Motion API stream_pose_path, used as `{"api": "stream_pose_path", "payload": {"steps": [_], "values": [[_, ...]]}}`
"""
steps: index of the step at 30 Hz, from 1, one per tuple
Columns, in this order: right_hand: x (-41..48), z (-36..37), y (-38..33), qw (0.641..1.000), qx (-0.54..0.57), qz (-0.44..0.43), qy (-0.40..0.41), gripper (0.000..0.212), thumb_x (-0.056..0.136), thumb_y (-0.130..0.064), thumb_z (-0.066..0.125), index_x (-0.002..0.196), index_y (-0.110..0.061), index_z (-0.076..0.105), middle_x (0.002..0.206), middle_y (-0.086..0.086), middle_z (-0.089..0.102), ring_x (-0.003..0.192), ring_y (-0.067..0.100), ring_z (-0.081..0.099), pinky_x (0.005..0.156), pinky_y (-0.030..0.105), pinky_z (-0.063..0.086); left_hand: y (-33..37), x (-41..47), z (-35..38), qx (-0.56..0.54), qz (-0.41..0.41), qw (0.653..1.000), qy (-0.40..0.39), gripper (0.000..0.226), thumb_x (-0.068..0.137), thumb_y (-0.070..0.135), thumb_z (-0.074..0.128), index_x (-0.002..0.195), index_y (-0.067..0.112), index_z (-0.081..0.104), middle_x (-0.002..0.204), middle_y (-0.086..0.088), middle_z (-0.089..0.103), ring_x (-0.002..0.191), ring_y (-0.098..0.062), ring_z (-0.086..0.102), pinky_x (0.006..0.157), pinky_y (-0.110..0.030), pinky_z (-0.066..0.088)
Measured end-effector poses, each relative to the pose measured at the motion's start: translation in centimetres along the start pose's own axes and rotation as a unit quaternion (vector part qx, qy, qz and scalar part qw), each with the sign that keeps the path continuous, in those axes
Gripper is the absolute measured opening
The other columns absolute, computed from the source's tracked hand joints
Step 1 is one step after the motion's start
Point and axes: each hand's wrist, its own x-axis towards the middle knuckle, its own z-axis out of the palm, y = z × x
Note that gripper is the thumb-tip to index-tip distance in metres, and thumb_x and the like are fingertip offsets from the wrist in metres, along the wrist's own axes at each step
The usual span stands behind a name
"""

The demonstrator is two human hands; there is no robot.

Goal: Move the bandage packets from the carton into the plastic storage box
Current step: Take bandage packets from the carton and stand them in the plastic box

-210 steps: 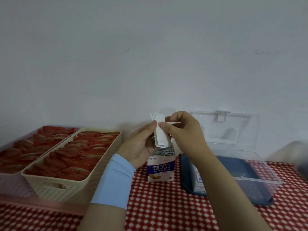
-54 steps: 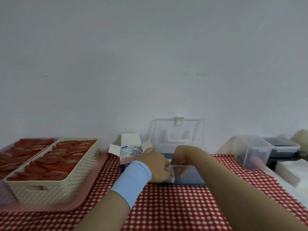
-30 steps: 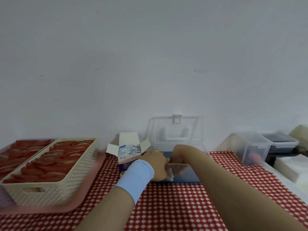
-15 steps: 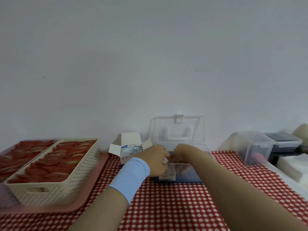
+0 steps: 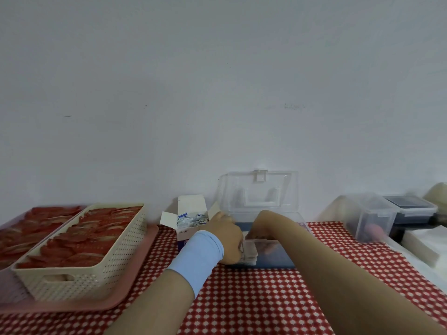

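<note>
The open carton (image 5: 187,222) stands by the wall with several bandage packets (image 5: 193,217) showing inside. To its right is the clear plastic storage box (image 5: 278,258) with a blue base, its lid (image 5: 258,192) raised. A white stack of bandage packets (image 5: 250,252) stands upright at the box's left end. My left hand (image 5: 226,235), with a light blue wristband, curls over the box's left front corner, its fingertips hidden. My right hand (image 5: 264,226) dips into the box. Its fingers show blurred through the front wall, against the stack.
A cream basket (image 5: 79,250) of red packets sits on a pink tray (image 5: 135,281) at left, with a second one behind it. Clear lidded containers (image 5: 372,216) and white folded material (image 5: 420,245) lie at right. Red checked cloth (image 5: 254,305) covers the table.
Seven seconds ago both hands held a white stack above the carton. They then lowered it into the storage box. Over the last second they have stayed at the box's left end.
</note>
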Motion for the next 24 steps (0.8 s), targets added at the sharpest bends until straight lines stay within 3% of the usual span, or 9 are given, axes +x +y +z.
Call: {"api": "stream_pose_path", "payload": {"steps": [2,7,8,10,13,16,18,20,24], "values": [[-0.1,0.1,-0.1,1.000,-0.004,0.001,-0.001,0.030,0.097,-0.030,0.062,0.112,-0.004,0.068,0.103,0.007,0.069,0.078,0.014,0.064,0.075,0.025,0.054,-0.1,0.2,0.0,0.003,0.001,1.000,-0.003,0.038,0.093,0.039,0.043,0.111,0.024,0.074,0.123,-0.004,0.062,0.123,-0.025,0.045,0.115,-0.039,0.021],[0.2,0.5,-0.4,1.000,-0.027,0.000,-0.006,0.027,0.099,-0.031,0.059,0.081,-0.010,0.061,0.085,0.003,0.066,0.077,0.012,0.064,0.081,0.024,0.054,-0.2,0.3,0.2,-0.049,-0.012,0.999,-0.009,0.041,0.091,0.043,0.043,0.105,0.018,0.073,0.113,-0.006,0.061,0.115,-0.024,0.047,0.110,-0.039,0.032],[0.3,0.6,-0.5,0.999,-0.042,-0.005,-0.007,0.028,0.099,-0.032,0.058,0.082,-0.010,0.061,0.086,0.003,0.065,0.083,0.013,0.064,0.087,0.026,0.054,-0.1,0.2,0.1,-0.066,-0.017,0.998,-0.013,0.041,0.092,0.042,0.044,0.106,0.017,0.073,0.112,-0.007,0.060,0.112,-0.024,0.049,0.105,-0.038,0.038],[0.3,0.6,-0.5,0.999,-0.035,-0.005,0.001,0.028,0.099,-0.034,0.058,0.090,-0.008,0.063,0.084,0.003,0.064,0.081,0.013,0.063,0.078,0.025,0.053,0.0,0.0,-0.2,-0.105,-0.025,0.994,-0.008,0.037,0.091,0.036,0.048,0.108,0.015,0.073,0.113,-0.010,0.061,0.104,-0.026,0.057,0.094,-0.038,0.049],[0.1,0.5,-0.2,0.997,-0.050,-0.028,0.055,0.037,0.099,-0.035,0.058,0.117,-0.004,0.062,0.095,0.005,0.060,0.090,0.017,0.057,0.083,0.027,0.046,-0.1,-0.2,-0.8,-0.162,-0.030,0.986,0.025,0.037,0.089,0.028,0.055,0.124,0.019,0.067,0.126,-0.009,0.060,0.106,-0.027,0.062,0.091,-0.036,0.053],[-0.1,0.5,-0.1,0.996,-0.045,-0.042,0.070,0.027,0.097,-0.028,0.061,0.108,-0.002,0.062,0.094,0.007,0.060,0.082,0.018,0.058,0.080,0.029,0.046,-0.2,-0.7,-1.5,-0.199,-0.033,0.978,0.047,0.037,0.091,0.023,0.057,0.127,0.021,0.064,0.128,-0.004,0.061,0.104,-0.025,0.063,0.083,-0.029,0.050],[-0.1,0.4,-0.1,0.997,0.017,-0.046,0.068,0.016,0.093,-0.017,0.066,0.100,-0.002,0.063,0.085,0.009,0.061,0.071,0.020,0.062,0.065,0.028,0.053,-0.3,-1.1,-1.9,-0.211,-0.031,0.975,0.063,0.033,0.092,0.020,0.054,0.123,0.021,0.066,0.121,-0.004,0.065,0.095,-0.022,0.062,0.079,-0.027,0.048],[-0.4,0.3,-0.2,0.996,0.025,-0.040,0.077,0.013,0.094,-0.018,0.065,0.091,-0.006,0.060,0.080,0.008,0.061,0.063,0.017,0.059,0.056,0.025,0.050,-0.9,-1.8,-2.3,-0.231,-0.034,0.969,0.081,0.030,0.093,0.018,0.051,0.117,0.021,0.068,0.115,-0.003,0.068,0.090,-0.018,0.061,0.081,-0.028,0.050],[-1.6,-0.8,-0.1,0.994,0.035,-0.043,0.097,0.017,0.099,-0.019,0.057,0.091,-0.004,0.059,0.096,0.013,0.071,0.067,0.021,0.064,0.071,0.029,0.056,-2.8,-2.8,-3.0,-0.285,-0.059,0.947,0.138,0.030,0.092,0.017,0.052,0.114,0.024,0.071,0.117,0.005,0.068,0.101,-0.014,0.063,0.091,-0.026,0.050]]}}
